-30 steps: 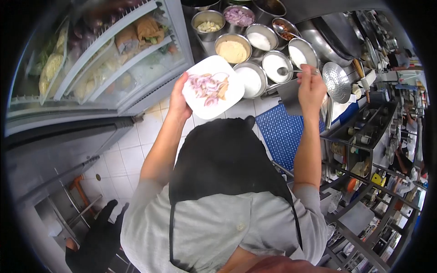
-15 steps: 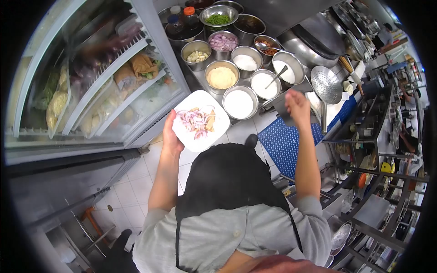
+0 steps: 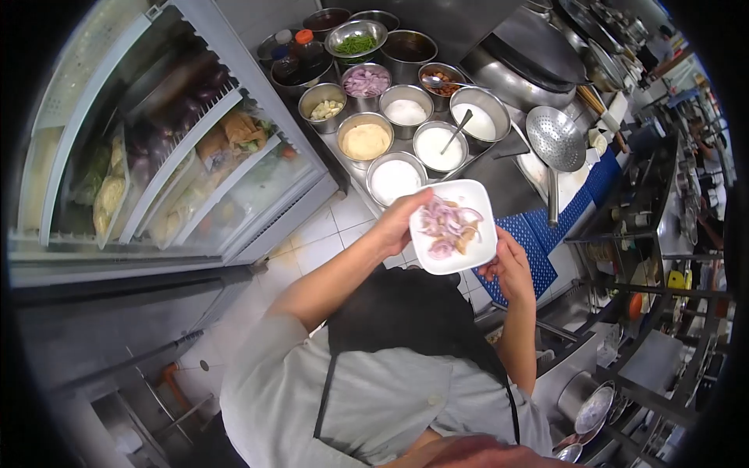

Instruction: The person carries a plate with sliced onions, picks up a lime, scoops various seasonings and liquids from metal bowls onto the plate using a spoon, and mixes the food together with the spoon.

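White dish (image 3: 482, 256), rounded square, smooth and glossy with a low raised rim, is held in front of the black apron (image 3: 390, 316), just off the near edge of the bench (image 3: 501, 185). Left hand (image 3: 398, 222) grips its left side, thumb over the rim. Right hand (image 3: 511, 269) is closed about the lower right corner, fingers curled; how far they reach underneath is hidden.

In the dish: thin curved onion slices (image 3: 445, 218), purple-edged and pale inside, loosely heaped, with flat tan pieces (image 3: 468, 236) among them.

Bench is brushed steel, crowded with round metal pots. Nearest the dish, smooth white contents (image 3: 395, 181); beside that, more white stuff with a slim metal spoon (image 3: 459, 131) leaning in it. Pale yellow powder (image 3: 366, 142), matte and gently mounded. Farther back: pale chopped cubes (image 3: 326, 110), purple onion pieces (image 3: 365, 81), and a wide shallow bowl of finely cut greens (image 3: 356, 44). Reddish-brown bits (image 3: 441, 83) lie under a metal ladle. An orange cap (image 3: 303, 36) tops a dark bottle.

To the right, a perforated skimmer (image 3: 555, 138), round, shiny, straight-handled. Below it, a blue cloth (image 3: 524, 246) with small white dots.

On the left, a fridge with ribbed wire shelves, clear film bags and a crumpled brown paper wrap (image 3: 246, 131). Floor of pale square tiles (image 3: 318, 251), dark-grouted. Grey shirt, matte, softly creased, one round button.
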The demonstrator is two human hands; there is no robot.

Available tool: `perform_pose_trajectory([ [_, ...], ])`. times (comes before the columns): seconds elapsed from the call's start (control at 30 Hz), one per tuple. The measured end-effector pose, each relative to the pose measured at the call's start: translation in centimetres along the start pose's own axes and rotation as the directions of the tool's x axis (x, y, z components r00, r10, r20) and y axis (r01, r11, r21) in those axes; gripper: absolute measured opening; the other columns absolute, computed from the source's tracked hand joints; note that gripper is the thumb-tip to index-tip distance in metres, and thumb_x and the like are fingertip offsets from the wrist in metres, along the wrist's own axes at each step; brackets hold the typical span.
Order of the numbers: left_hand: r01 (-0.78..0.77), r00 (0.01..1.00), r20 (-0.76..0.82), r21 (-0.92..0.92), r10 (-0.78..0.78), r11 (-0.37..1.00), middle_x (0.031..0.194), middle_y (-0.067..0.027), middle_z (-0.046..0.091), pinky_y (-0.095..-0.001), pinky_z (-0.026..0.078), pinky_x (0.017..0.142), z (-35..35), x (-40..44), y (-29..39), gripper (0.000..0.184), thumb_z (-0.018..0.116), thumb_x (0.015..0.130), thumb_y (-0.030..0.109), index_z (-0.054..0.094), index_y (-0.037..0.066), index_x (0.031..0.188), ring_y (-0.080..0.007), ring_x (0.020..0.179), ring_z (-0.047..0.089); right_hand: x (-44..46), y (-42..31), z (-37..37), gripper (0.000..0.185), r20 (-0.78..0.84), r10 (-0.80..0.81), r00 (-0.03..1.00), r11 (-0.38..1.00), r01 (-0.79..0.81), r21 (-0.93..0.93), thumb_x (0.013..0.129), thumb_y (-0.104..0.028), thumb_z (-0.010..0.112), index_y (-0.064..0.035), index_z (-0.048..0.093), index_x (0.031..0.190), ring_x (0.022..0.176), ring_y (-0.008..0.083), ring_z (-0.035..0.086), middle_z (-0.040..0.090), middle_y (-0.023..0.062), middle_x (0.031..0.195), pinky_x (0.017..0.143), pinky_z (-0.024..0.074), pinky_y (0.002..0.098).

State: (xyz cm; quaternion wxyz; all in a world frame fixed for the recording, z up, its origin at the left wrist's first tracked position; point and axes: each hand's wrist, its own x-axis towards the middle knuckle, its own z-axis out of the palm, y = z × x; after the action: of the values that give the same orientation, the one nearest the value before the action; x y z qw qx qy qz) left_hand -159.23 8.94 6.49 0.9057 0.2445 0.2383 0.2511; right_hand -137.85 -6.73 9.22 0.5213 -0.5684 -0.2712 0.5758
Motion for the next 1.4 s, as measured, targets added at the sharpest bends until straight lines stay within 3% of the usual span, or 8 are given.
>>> perform_pose_trajectory([
  [0.17,0.131,0.990,0.032,0.079,-0.134,0.988,0.116,-0.0126,0.066,-0.0335,0.055,0.090,4.3,3.6,-2.7,0.053,0.057,0.096,0.044,0.057,-0.001,0.126,-0.0198,0.102,0.067,-2.4,-1.6,-4.1,0.051,-0.038,0.019,0.999,1.000,-0.020,-0.012,0.092,-0.021,0.062,-0.0013,0.048,0.137,0.059,0.0117,0.062,0.068,0.0063,0.086,0.047,0.0442,0.0213],
  [0.37,0.194,0.968,0.136,0.117,-0.209,0.974,0.122,-0.0109,0.064,-0.0363,0.050,0.097,9.0,7.5,-6.8,0.053,0.059,0.095,0.043,0.056,0.001,0.128,-0.0199,0.111,0.064,-4.8,-2.5,-9.6,0.048,-0.189,0.000,0.982,0.997,0.014,0.072,0.089,-0.010,0.056,-0.0001,0.049,0.135,0.056,0.0123,0.061,0.069,0.0091,0.087,0.045,0.0448,0.0226],
  [0.53,0.170,0.971,0.152,0.097,-0.183,0.981,0.123,-0.0107,0.064,-0.0369,0.049,0.098,12.3,9.5,-9.0,0.055,0.060,0.094,0.045,0.056,0.002,0.128,-0.0201,0.112,0.063,-5.1,-3.2,-13.5,0.045,-0.259,-0.046,0.965,0.992,0.076,0.105,0.088,-0.009,0.055,0.0021,0.050,0.132,0.052,0.0119,0.060,0.068,0.0094,0.083,0.041,0.0445,0.0223],
  [0.87,0.132,0.990,0.045,0.017,-0.132,0.991,0.129,-0.0136,0.060,-0.0406,0.043,0.105,14.0,10.3,-10.2,0.062,0.060,0.091,0.051,0.053,0.004,0.131,-0.0247,0.117,0.059,-2.4,-3.5,-16.1,0.046,-0.148,-0.042,0.988,0.990,0.062,0.129,0.088,-0.009,0.055,0.0033,0.049,0.132,0.049,0.0123,0.059,0.067,0.0086,0.078,0.038,0.0429,0.0221],
  [1.0,0.077,0.997,0.011,-0.082,-0.077,0.994,0.130,-0.0147,0.059,-0.0421,0.042,0.106,13.4,9.7,-9.4,0.061,0.055,0.093,0.051,0.052,0.004,0.133,-0.0266,0.119,0.058,-1.0,-4.3,-14.8,0.045,-0.082,-0.042,0.996,0.987,0.055,0.154,0.090,-0.010,0.057,0.0033,0.049,0.131,0.049,0.0122,0.058,0.066,0.0075,0.077,0.038,0.0422,0.0222],
  [1.17,-0.064,0.998,0.012,-0.170,0.067,0.983,0.131,-0.0171,0.058,-0.0424,0.045,0.104,11.9,7.9,-6.3,0.063,0.053,0.095,0.051,0.050,0.001,0.134,-0.0286,0.119,0.059,0.8,-5.4,-11.5,0.051,0.044,-0.080,0.996,0.981,0.071,0.178,0.093,-0.022,0.067,0.0034,0.050,0.133,0.053,0.0099,0.057,0.067,0.0079,0.084,0.042,0.0424,0.0208],
  [1.4,-0.217,0.976,-0.075,-0.186,0.206,0.958,0.131,-0.0178,0.058,-0.0420,0.046,0.103,5.2,2.2,-0.1,0.064,0.051,0.096,0.051,0.047,0.000,0.136,-0.0294,0.119,0.059,4.3,-4.8,-2.0,0.041,0.095,-0.133,0.987,0.991,0.133,0.011,0.090,-0.016,0.070,0.0044,0.058,0.123,0.055,0.0080,0.056,0.068,0.0062,0.082,0.046,0.0414,0.0199],
])
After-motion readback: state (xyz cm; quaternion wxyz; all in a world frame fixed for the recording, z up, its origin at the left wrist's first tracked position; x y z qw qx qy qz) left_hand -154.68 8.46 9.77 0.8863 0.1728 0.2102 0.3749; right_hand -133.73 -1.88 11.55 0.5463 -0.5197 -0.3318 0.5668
